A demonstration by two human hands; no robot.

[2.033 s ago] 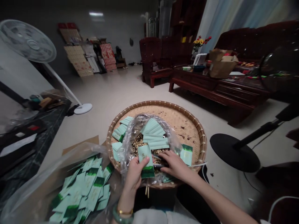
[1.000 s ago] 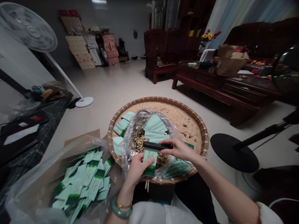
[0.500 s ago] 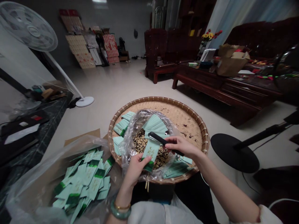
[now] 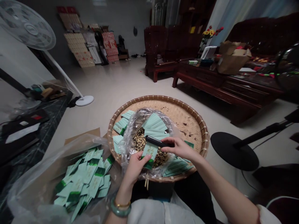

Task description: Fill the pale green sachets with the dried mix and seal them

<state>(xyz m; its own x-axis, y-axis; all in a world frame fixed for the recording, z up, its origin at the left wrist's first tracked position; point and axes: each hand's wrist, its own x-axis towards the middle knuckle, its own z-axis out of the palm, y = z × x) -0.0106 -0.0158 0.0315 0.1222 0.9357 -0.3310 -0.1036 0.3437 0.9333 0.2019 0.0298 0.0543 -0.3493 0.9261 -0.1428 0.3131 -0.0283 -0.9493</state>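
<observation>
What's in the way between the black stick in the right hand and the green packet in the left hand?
Nothing visible is in the way. The black bar, held by the right hand, sits right at the top edge of the pale green packet, which the left hand is holding.

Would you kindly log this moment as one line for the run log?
left hand: green sachet | right hand: black tool | below: clear bag of dried flakes in woven basket

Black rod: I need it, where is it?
Head view: the black rod is in the right hand, over the clear plastic bag, above a green sachet.
</observation>
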